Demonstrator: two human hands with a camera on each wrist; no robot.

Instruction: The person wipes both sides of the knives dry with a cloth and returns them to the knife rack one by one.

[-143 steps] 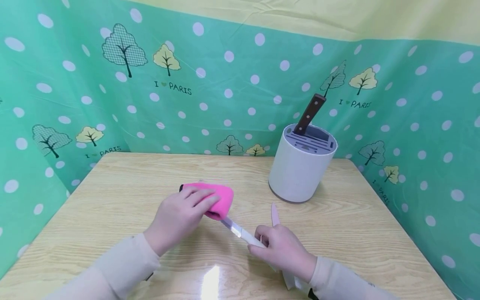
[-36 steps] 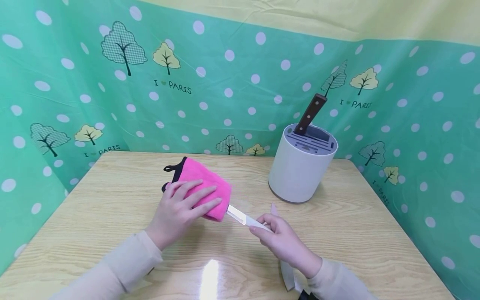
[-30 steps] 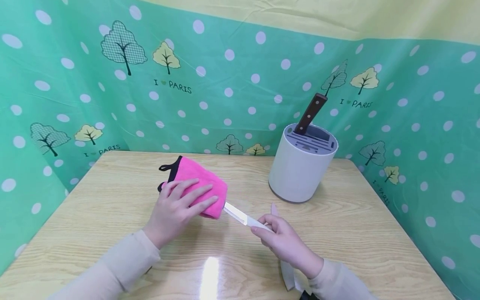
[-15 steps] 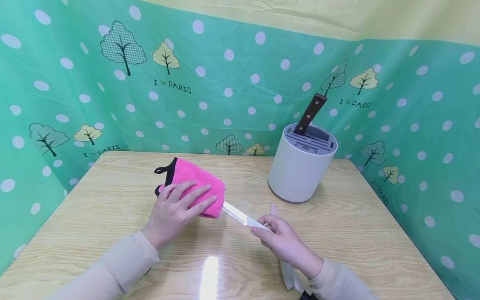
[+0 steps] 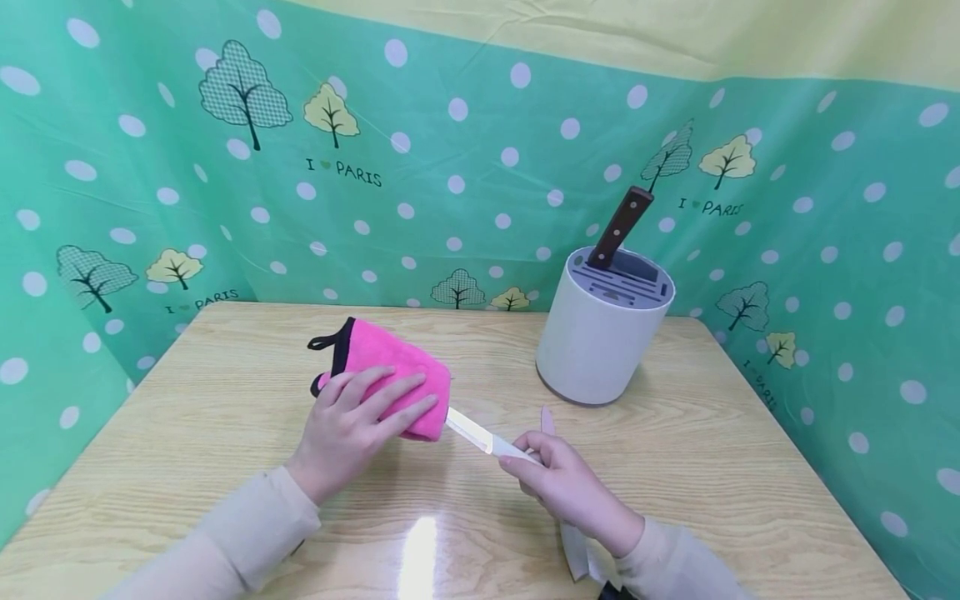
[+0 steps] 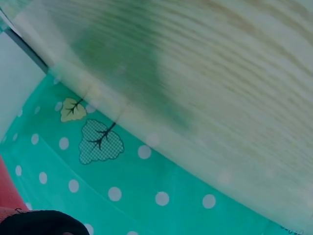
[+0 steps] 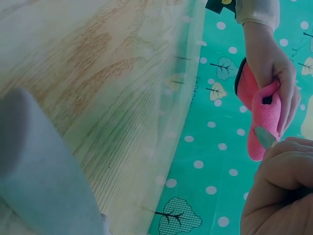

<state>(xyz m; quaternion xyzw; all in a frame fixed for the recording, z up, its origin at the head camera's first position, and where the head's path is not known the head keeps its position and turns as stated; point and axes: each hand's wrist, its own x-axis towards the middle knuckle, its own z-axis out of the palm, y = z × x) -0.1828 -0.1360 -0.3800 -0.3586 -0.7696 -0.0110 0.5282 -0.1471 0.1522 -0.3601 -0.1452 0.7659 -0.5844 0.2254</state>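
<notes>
My right hand [image 5: 566, 483] grips the white handle [image 5: 512, 451] of a knife, whose bright blade [image 5: 468, 429] points up and left. The blade's far part is hidden in a folded pink cloth [image 5: 401, 357] with a black edge and loop. My left hand [image 5: 341, 429] holds this cloth around the blade, fingers spread over its near side and thumb out of sight. In the right wrist view, the left hand [image 7: 281, 81] grips the cloth [image 7: 265, 115], and a bit of blade [image 7: 264, 137] shows between it and the right hand [image 7: 281, 188].
A second knife [image 5: 576, 550] lies on the table [image 5: 712, 500], partly under the right hand. Behind it stands a white round knife block [image 5: 596, 350] with slots and one dark brown knife handle [image 5: 621, 227]. A green dotted curtain [image 5: 420, 200] hangs around the table.
Compared with the earliest frame, the cloth is turned so its black edge and loop show, and the right hand sits slightly higher. The cloth shifted a little left along the blade, then stayed nearly still.
</notes>
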